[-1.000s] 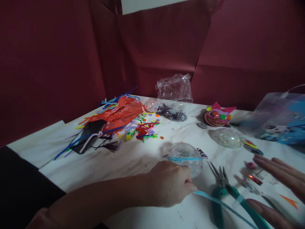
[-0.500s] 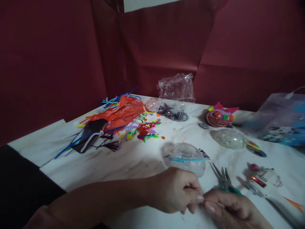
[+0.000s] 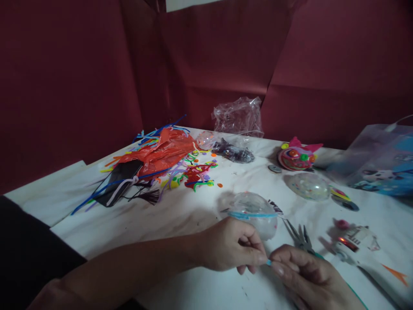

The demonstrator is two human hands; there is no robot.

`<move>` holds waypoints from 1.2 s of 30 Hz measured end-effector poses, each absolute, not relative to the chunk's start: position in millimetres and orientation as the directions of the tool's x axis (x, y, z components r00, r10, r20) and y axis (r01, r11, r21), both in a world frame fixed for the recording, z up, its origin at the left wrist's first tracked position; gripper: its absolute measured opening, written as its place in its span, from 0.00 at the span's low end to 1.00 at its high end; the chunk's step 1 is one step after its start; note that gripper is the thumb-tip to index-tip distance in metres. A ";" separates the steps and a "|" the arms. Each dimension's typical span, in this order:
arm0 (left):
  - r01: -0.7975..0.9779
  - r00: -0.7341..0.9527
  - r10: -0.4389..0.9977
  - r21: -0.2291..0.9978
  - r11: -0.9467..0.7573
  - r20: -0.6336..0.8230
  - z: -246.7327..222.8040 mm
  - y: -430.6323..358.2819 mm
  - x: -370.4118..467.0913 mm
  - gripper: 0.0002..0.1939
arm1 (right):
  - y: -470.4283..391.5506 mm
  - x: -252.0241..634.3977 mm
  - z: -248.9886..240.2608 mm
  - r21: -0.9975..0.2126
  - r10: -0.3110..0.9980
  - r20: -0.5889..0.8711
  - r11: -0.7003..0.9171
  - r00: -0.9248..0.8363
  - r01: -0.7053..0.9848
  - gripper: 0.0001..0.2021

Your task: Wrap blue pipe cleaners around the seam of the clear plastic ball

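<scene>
Near the front of the table my left hand [image 3: 230,247] is closed in a pinch, thumb against forefinger. A small light-blue piece [image 3: 269,261] shows between its fingertips and those of my right hand [image 3: 306,275], which pinches it from the other side. Most of that piece is hidden by the fingers, so its kind is unclear. Just beyond my left hand rests a clear plastic ball [image 3: 254,204] with a light-blue strip [image 3: 251,215] across it. Long-nose pliers [image 3: 301,237] lie behind my right hand, their handles partly covered by it.
A glue gun [image 3: 350,247] with a lit orange spot lies at right, near another clear ball [image 3: 308,187]. Farther back are a decorated pink ball [image 3: 297,156] and a printed plastic bag [image 3: 383,168]. At left, red plastic [image 3: 167,150], pipe cleaners and a black card [image 3: 119,183] form a pile.
Both hands have shifted slightly, my left hand up and left. The light-blue piece now shows between the fingertips, which have moved a little apart.
</scene>
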State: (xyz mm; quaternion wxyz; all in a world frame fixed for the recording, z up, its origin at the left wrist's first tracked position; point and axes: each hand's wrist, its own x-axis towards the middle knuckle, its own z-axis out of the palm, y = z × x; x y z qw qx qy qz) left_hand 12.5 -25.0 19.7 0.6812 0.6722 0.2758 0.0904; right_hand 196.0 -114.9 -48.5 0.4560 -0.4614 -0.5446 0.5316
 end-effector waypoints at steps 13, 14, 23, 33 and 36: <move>0.359 0.785 0.612 0.732 -0.579 0.099 4.9 13.6 16.9 0.50 | -107.2 233.6 -39.4 -0.994 0.985 -0.055 -0.039 -0.162 0.100 0.33; 0.352 0.788 0.607 0.731 -0.584 0.105 3.6 13.2 19.9 0.48 | -105.8 235.4 -36.1 -0.989 0.988 -0.046 -0.024 -0.150 0.143 0.33; 0.373 0.831 0.555 0.696 -0.614 0.045 6.9 14.7 45.2 0.48 | -97.4 241.8 -19.7 -0.940 0.999 0.032 0.026 0.012 0.339 0.41; 0.236 0.865 0.487 0.762 -0.603 0.118 13.8 30.0 48.5 0.36 | -99.4 238.8 -30.1 -0.946 1.000 -0.021 -0.019 -0.004 0.322 0.44; 0.244 0.829 0.543 0.788 -0.565 0.133 12.3 28.8 52.2 0.33 | -99.1 238.7 -34.0 -0.955 1.000 -0.005 0.003 -0.026 0.296 0.42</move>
